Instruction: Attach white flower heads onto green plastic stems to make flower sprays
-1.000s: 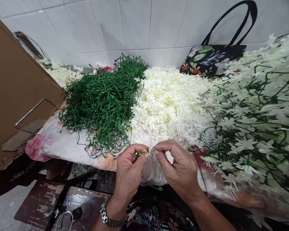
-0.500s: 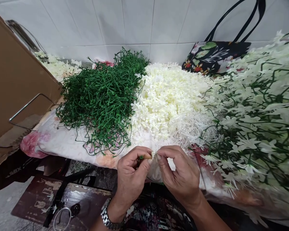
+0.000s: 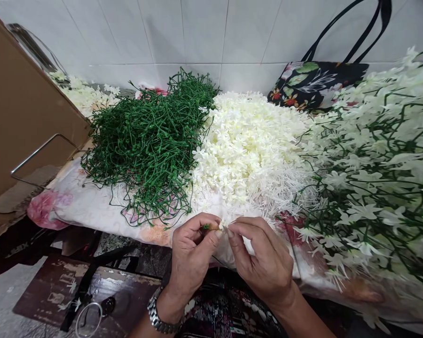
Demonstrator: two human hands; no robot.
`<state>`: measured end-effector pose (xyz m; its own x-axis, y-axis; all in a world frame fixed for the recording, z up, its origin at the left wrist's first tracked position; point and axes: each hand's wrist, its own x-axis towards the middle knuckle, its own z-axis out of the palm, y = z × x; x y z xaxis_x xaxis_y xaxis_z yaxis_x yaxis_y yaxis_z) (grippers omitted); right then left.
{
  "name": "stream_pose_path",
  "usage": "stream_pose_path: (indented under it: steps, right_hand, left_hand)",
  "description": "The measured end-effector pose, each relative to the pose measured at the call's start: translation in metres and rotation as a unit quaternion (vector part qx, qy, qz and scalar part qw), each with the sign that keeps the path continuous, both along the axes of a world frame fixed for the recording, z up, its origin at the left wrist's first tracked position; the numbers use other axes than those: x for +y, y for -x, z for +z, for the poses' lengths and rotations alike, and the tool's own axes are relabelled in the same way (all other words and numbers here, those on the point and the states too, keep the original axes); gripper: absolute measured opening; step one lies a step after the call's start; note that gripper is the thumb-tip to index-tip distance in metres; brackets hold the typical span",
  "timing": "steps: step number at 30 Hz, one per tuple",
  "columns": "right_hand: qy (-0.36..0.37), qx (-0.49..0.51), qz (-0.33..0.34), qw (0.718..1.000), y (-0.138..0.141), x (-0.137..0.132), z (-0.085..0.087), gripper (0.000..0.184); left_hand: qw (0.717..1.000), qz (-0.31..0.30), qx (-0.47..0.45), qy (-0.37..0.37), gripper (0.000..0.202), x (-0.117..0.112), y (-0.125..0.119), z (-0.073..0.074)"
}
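Note:
My left hand (image 3: 193, 244) is closed in a pinch on a green plastic stem (image 3: 206, 226), whose tip shows between thumb and forefinger. Right beside it, my right hand (image 3: 262, 253) pinches a small white piece, seemingly of an artificial flower (image 3: 223, 226); the fingers hide most of it. The fingertips of both hands nearly meet at the front edge of the table. Beyond them lie a tangled heap of green stems (image 3: 151, 141) and a pile of loose cream-white blossoms (image 3: 246, 136). Thin white stamens (image 3: 285, 188) are scattered at the pile's near right.
Finished-looking white flower sprays (image 3: 377, 188) rise high on the right. A floral tote bag (image 3: 317, 84) leans on the tiled wall behind. At left stands a cardboard box (image 3: 24, 112). The flowered cloth (image 3: 88, 202) covers the table; a worn brown board (image 3: 127, 291) sits below it.
My fingertips have shifted slightly, and the white piece and green stem show a little more between them. The piles look the same.

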<state>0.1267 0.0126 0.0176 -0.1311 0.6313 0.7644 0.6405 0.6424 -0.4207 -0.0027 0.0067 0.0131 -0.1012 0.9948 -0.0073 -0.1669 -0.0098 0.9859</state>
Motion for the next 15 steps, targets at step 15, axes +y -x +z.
stream_pose_path:
  steps: [15]
  right_hand:
    - [0.007, 0.001, 0.039, 0.999, -0.001, -0.004, 0.001, 0.015]
  left_hand:
    - [0.974, 0.001, -0.188, 0.129, 0.021, 0.008, -0.005, 0.011]
